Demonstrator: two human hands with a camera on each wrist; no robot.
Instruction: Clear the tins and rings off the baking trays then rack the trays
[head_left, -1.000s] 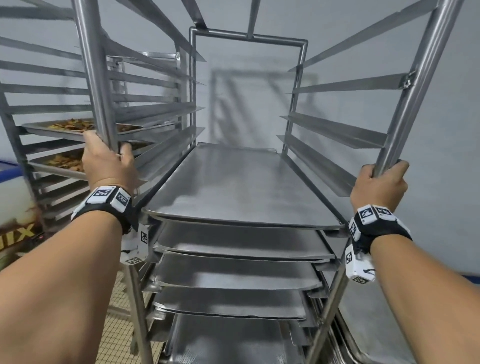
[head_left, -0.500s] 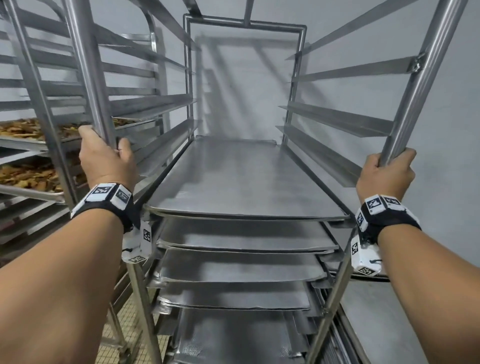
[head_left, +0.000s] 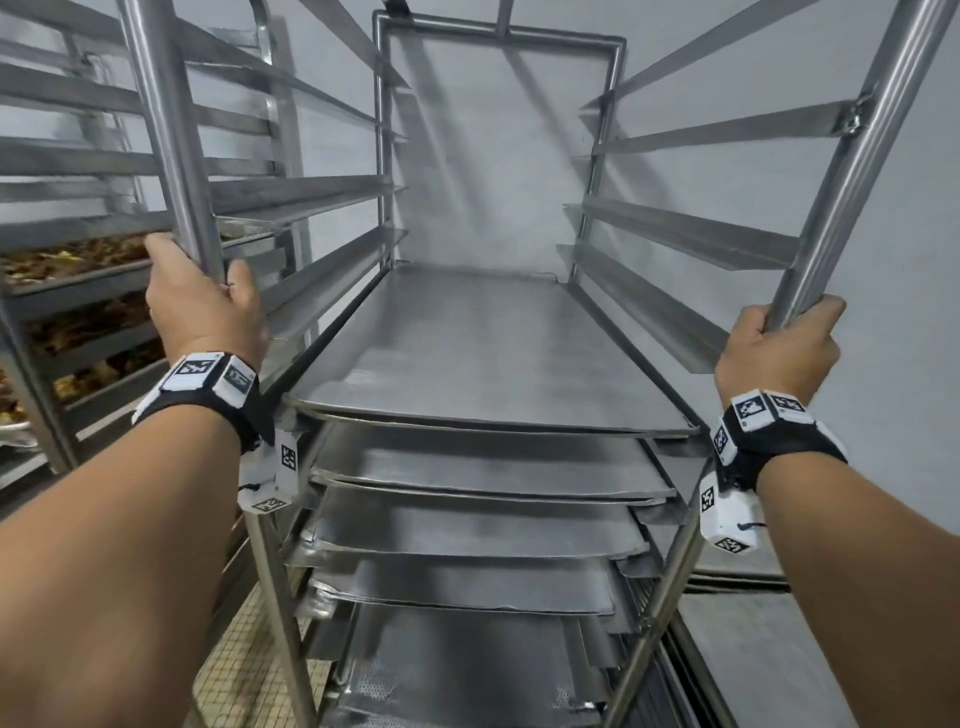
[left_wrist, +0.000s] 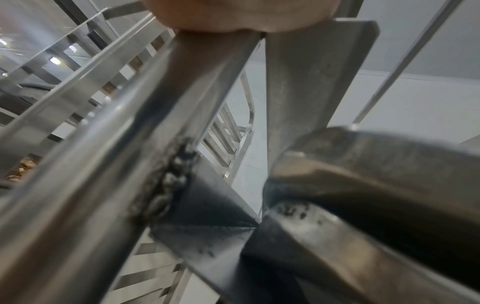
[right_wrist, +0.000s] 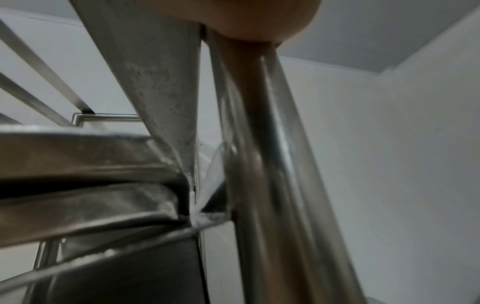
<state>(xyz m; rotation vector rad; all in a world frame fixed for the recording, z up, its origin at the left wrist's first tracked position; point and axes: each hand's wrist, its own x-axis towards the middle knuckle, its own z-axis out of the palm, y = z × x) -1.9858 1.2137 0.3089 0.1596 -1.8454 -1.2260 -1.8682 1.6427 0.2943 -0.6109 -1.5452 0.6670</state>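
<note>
A steel tray rack (head_left: 498, 31) stands right in front of me with several empty baking trays (head_left: 483, 358) slid onto its lower runners. My left hand (head_left: 202, 306) grips the rack's front left post (head_left: 171, 135). My right hand (head_left: 779, 353) grips the front right post (head_left: 852, 156). In the left wrist view the left post (left_wrist: 124, 164) fills the frame beside a tray corner (left_wrist: 363, 168). In the right wrist view the right post (right_wrist: 262, 164) runs past two stacked tray rims (right_wrist: 85, 160). No tins or rings are in view.
A second rack (head_left: 62, 218) stands close on the left, carrying trays of browned food (head_left: 67, 254). A pale wall (head_left: 498, 171) lies just behind the rack. A flat steel surface (head_left: 753, 649) sits low on the right. Small floor tiles (head_left: 244, 660) show bottom left.
The rack has rolled toward the wall while both hands kept their grip on the posts. The neighbouring rack of food has slid further left and nearer in view.
</note>
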